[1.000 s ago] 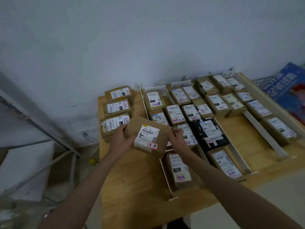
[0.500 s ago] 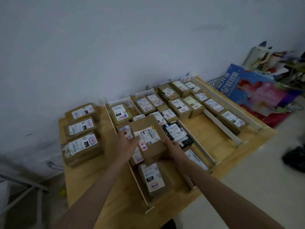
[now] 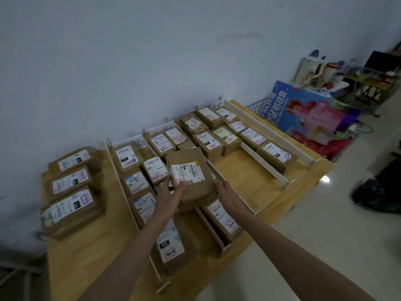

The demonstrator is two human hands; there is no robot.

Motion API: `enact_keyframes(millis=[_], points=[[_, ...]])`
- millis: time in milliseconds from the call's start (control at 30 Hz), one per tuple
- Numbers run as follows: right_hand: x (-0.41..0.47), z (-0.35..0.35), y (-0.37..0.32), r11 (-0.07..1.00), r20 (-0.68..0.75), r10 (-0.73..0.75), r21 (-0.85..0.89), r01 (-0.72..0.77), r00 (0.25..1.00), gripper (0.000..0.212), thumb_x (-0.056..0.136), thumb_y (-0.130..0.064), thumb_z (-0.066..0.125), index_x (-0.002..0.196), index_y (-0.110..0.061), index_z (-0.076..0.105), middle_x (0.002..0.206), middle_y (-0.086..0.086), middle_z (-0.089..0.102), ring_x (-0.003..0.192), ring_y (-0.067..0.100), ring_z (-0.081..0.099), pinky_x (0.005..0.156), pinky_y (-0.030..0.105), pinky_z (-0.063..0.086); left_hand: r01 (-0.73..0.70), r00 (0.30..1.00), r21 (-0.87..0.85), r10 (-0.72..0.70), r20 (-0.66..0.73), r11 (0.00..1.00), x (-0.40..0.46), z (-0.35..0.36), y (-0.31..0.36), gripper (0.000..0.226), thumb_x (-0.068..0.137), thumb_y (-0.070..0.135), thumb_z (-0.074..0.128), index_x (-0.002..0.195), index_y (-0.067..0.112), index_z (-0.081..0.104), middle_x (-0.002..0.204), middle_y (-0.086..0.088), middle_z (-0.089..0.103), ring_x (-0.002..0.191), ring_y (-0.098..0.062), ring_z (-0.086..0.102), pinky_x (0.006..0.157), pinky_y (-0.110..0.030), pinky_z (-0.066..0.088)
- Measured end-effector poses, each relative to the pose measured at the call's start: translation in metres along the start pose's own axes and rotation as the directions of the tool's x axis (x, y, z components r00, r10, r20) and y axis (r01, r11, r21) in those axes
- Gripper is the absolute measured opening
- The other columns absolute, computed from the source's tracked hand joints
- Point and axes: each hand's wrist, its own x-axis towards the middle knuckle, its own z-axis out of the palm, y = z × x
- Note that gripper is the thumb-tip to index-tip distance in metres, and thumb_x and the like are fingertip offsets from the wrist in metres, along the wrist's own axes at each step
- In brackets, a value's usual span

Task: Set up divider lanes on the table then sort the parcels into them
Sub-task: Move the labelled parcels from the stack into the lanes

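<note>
Brown cardboard parcel with a white label (image 3: 191,173) held up over the middle lanes of the light wooden table (image 3: 86,257). Left hand (image 3: 170,197) curled round its near left corner, thumb on the label. Right hand (image 3: 225,194) gripping the near right edge, fingers bent round the side. Thin white divider strips (image 3: 263,160) standing in rows, many small brown boxes (image 3: 208,142) lying between them. Three bigger brown boxes (image 3: 71,181) in a row at the far left, outside the strips. Blue and pink printed carton (image 3: 310,114) on the floor beside the table.

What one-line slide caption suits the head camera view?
Both hands, left and right, hold a labelled cardboard parcel above white divider lanes filled with sorted parcels.
</note>
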Motion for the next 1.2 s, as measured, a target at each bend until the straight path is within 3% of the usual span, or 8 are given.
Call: enact_keyframes(millis=[133,267,367,567,767,900,1033,1200], points=[[0.017,-0.065,0.024,0.952,-0.096,-0.187,-0.265,0.156,0.978,0.047,0.101,-0.053,0.03,0.125,-0.021,0.054,0.121,0.004,0.06,0.105,0.018,0.056,0.09,0.041,0.047,-0.02,0.999,0.068,0.022,-0.032,0.998,0.001,0.055,0.017,0.066,0.093,0.055,0.056,0.149,0.029,0.034,0.131,0.003,0.056,0.106,-0.016,0.059,0.084,-0.03,0.05],[0.036,-0.142,0.051,0.804,-0.126,-0.311,-0.563,0.19,0.942,0.039,0.103,-0.044,0.033,0.13,-0.023,0.052,0.131,0.003,0.057,0.119,0.021,0.053,0.1,0.042,0.045,-0.011,0.999,0.055,0.013,-0.029,0.998,0.001,0.125,0.029,0.062,0.095,0.052,0.055,0.148,0.027,0.036,0.131,0.003,0.057,0.101,-0.014,0.058,0.076,-0.025,0.045],[0.045,-0.198,0.067,0.732,-0.118,-0.305,-0.664,0.153,0.945,0.038,0.103,-0.041,0.038,0.135,-0.023,0.048,0.137,0.002,0.052,0.128,0.022,0.048,0.107,0.043,0.04,0.01,1.0,0.04,-0.009,-0.03,0.999,0.0,0.178,0.036,0.064,0.095,0.05,0.055,0.15,0.025,0.035,0.135,-0.002,0.057,0.105,-0.016,0.059,0.075,-0.023,0.044],[0.072,-0.284,0.087,0.68,-0.076,-0.333,-0.71,0.184,0.94,0.035,0.102,-0.035,0.041,0.134,-0.024,0.045,0.139,0.002,0.051,0.13,0.022,0.045,0.108,0.042,0.034,0.022,1.0,0.03,-0.022,0.003,0.999,0.007,0.259,0.064,0.066,0.093,0.056,0.056,0.15,0.029,0.036,0.139,0.001,0.054,0.114,-0.016,0.057,0.089,-0.032,0.045],[0.13,-0.335,0.086,0.674,-0.064,-0.349,-0.71,0.203,0.935,0.036,0.099,-0.032,0.043,0.135,-0.025,0.045,0.14,0.005,0.051,0.127,0.026,0.049,0.104,0.045,0.042,0.019,1.0,0.092,-0.019,0.003,0.996,0.05,0.325,0.092,0.1,0.064,0.082,0.05,0.149,0.034,0.033,0.134,0.0,0.054,0.114,-0.019,0.059,0.095,-0.042,0.051],[0.186,-0.365,0.08,0.642,-0.041,-0.366,-0.735,0.22,0.93,0.036,0.1,-0.029,0.042,0.135,-0.023,0.047,0.133,0.004,0.055,0.121,0.026,0.052,0.1,0.044,0.044,0.011,1.0,0.05,-0.011,-0.002,0.999,0.1,0.366,0.106,0.08,0.071,0.073,0.056,0.141,0.037,0.043,0.125,0.0,0.06,0.104,-0.016,0.064,0.088,-0.041,0.056],[0.248,-0.394,0.069,0.602,-0.011,-0.368,-0.764,0.229,0.93,0.036,0.099,-0.03,0.046,0.135,-0.022,0.046,0.13,0.004,0.054,0.12,0.025,0.051,0.099,0.043,0.044,-0.026,0.999,-0.038,0.025,-0.03,0.999,0.148,0.403,0.118,0.048,0.091,0.048,0.061,0.136,0.032,0.053,0.118,0.008,0.067,0.097,-0.007,0.066,0.075,-0.027,0.053],[0.314,-0.421,0.059,0.547,0.035,-0.344,-0.804,0.231,0.938,0.035,0.099,-0.027,0.048,0.133,-0.022,0.046,0.126,0.004,0.056,0.116,0.025,0.053,0.091,0.04,0.047,0.007,0.998,-0.051,-0.011,-0.068,0.999,0.198,0.434,0.128,0.049,0.09,0.051,0.061,0.134,0.031,0.054,0.115,0.011,0.066,0.101,-0.006,0.063,0.087,-0.033,0.054]])
